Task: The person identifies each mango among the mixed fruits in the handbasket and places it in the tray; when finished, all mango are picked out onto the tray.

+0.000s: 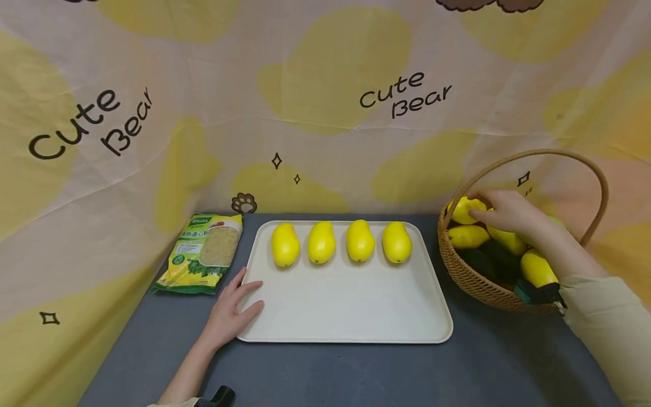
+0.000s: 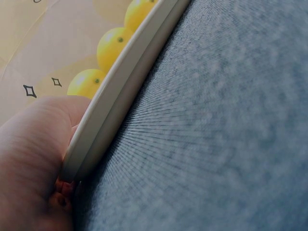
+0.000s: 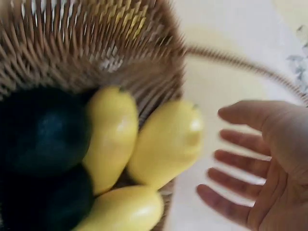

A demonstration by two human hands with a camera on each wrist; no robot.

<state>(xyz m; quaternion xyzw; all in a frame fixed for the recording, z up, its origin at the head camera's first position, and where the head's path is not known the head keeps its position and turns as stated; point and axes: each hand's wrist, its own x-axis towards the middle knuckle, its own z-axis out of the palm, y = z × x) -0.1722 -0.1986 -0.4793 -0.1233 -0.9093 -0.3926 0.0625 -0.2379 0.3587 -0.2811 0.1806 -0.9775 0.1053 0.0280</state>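
A row of several yellow mangoes [image 1: 321,243] lies along the far side of a white tray [image 1: 346,302]. My left hand [image 1: 231,314] rests at the tray's left edge, fingers spread; the left wrist view shows it against the rim [image 2: 108,103]. At the right, a wicker basket [image 1: 470,282] holds more mangoes and dark green rounded fruits [image 3: 45,132]. Over the basket, my right hand [image 1: 511,213] reaches toward a mango [image 1: 467,211] at the far left. In the right wrist view, its fingers are apart, with a small gap to the nearest mango [image 3: 168,142].
A yellow-green food packet [image 1: 203,254] lies left of the tray on the dark grey table [image 1: 325,373]. The basket's tall handle [image 1: 546,151] arches above the right hand. A patterned cloth [image 1: 315,102] hangs behind the table.
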